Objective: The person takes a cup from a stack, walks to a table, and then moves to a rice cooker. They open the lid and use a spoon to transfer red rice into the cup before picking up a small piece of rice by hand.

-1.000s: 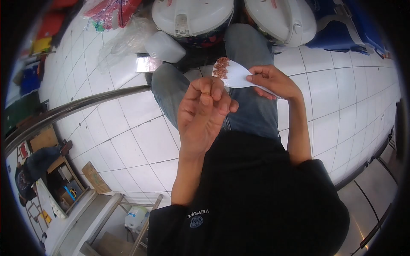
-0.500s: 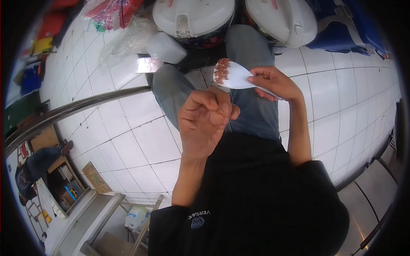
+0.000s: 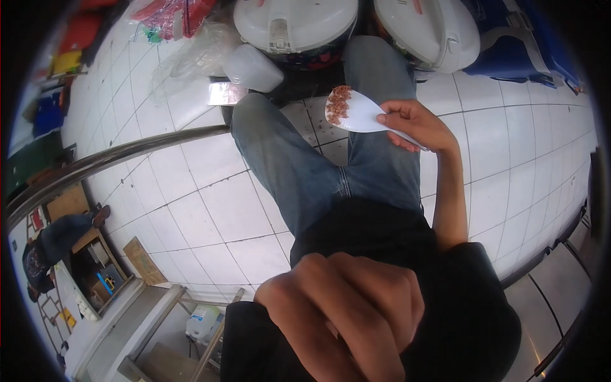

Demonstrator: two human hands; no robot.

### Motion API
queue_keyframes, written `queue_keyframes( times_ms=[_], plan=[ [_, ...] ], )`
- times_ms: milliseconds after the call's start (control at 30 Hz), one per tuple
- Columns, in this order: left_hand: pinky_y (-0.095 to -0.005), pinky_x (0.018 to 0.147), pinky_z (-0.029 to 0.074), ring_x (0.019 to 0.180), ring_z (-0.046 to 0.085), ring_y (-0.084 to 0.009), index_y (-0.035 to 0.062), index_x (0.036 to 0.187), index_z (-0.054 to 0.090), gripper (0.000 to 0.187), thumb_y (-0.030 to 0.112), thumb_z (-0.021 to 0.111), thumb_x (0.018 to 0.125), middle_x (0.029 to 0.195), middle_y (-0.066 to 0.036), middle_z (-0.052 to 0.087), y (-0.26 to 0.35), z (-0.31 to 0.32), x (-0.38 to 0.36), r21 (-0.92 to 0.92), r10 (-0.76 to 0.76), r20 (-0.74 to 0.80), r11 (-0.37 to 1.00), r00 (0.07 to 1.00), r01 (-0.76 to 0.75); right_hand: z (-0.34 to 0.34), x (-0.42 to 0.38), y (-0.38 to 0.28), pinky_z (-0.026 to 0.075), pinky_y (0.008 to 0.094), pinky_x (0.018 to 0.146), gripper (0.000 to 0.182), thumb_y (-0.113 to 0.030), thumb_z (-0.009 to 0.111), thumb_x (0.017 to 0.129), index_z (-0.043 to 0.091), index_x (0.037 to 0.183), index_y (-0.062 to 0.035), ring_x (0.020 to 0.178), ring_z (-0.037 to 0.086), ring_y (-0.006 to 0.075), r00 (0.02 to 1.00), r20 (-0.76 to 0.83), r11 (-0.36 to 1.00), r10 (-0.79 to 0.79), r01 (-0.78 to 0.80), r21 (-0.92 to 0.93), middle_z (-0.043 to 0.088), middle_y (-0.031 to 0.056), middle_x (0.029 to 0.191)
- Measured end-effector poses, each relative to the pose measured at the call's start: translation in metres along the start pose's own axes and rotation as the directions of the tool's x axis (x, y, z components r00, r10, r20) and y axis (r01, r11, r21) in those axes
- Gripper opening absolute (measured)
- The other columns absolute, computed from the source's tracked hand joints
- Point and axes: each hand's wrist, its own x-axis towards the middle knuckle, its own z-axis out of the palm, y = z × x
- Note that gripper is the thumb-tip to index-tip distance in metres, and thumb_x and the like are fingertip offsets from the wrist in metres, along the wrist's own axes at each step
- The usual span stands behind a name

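Observation:
My right hand [image 3: 414,124] grips the handle of a white rice paddle [image 3: 366,114] held out over my jeans-clad knees. A clump of reddish-brown rice [image 3: 338,103] sits on the paddle's tip. My left hand [image 3: 347,312] is raised very close to the camera at the bottom of the view. Its fingers are curled shut, and the fingertips are turned away, so anything pinched in them is hidden.
Two white rice cookers [image 3: 294,22] [image 3: 429,28] stand on the tiled floor by my feet, with a white plastic container [image 3: 254,69] and clear bags [image 3: 191,57] to the left. A steel rail [image 3: 114,159] crosses the left side. Below it another person [image 3: 54,245] is at a workbench.
My left hand, bunched beside the paddle with a pinch of rice, has come up toward the camera and fills the lower frame. The right hand and paddle barely moved.

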Motion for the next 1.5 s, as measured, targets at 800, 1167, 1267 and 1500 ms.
queue_keyframes(
  times_ms=[800, 1167, 1267, 1500],
  plan=[
    [-0.0341, 0.084, 0.049, 0.099, 0.061, -0.0256, 0.0058, 0.113, 0.068, 0.041, 0.013, 0.078, 0.075, 0.108, -0.011, 0.061, 0.016, -0.149, -0.013, 0.881, -0.379, -0.463, -0.294, 0.801, 0.37, 0.0, -0.003, -0.003, 0.031, 0.0188, 0.036, 0.024, -0.026, 0.057, 0.098, 0.062, 0.094, -0.0027, 0.041, 0.045, 0.002, 1.0, 0.021, 1.0, -0.004, 0.005, -0.013, 0.055, -0.0022, 0.058],
    [-0.0403, 0.088, 0.046, 0.101, 0.058, -0.033, 0.005, 0.119, 0.063, 0.045, 0.022, 0.075, 0.078, 0.111, -0.014, 0.06, 0.003, -0.182, 0.02, 0.852, -0.243, -0.316, -0.499, 0.917, 0.162, -0.001, -0.003, 0.001, 0.033, 0.0188, 0.036, 0.025, -0.028, 0.058, 0.098, 0.06, 0.09, -0.0037, 0.042, 0.047, 0.0027, 1.0, 0.023, 1.0, -0.012, 0.011, 0.008, 0.055, -0.0021, 0.058],
    [-0.0428, 0.09, 0.046, 0.101, 0.058, -0.0366, 0.0063, 0.13, 0.053, 0.054, 0.02, 0.071, 0.081, 0.115, -0.017, 0.059, -0.001, -0.23, 0.06, 0.788, -0.149, -0.066, -0.615, 0.987, -0.04, -0.001, -0.003, -0.001, 0.032, 0.0189, 0.035, 0.023, -0.023, 0.056, 0.098, 0.06, 0.095, -0.001, 0.041, 0.046, 0.0027, 0.999, 0.033, 1.0, -0.004, 0.003, 0.021, 0.055, -0.0013, 0.058],
    [-0.0427, 0.095, 0.045, 0.114, 0.057, -0.0391, 0.0046, 0.13, 0.047, 0.061, 0.012, 0.071, 0.074, 0.13, -0.021, 0.055, -0.013, -0.311, 0.091, 0.941, -0.23, -0.241, -0.295, 0.943, 0.168, -0.002, -0.001, 0.006, 0.032, 0.0193, 0.035, 0.022, -0.021, 0.056, 0.098, 0.061, 0.098, 0.0001, 0.041, 0.046, 0.0032, 0.999, 0.028, 0.996, -0.023, 0.02, 0.089, 0.056, -0.0009, 0.059]
  ],
)
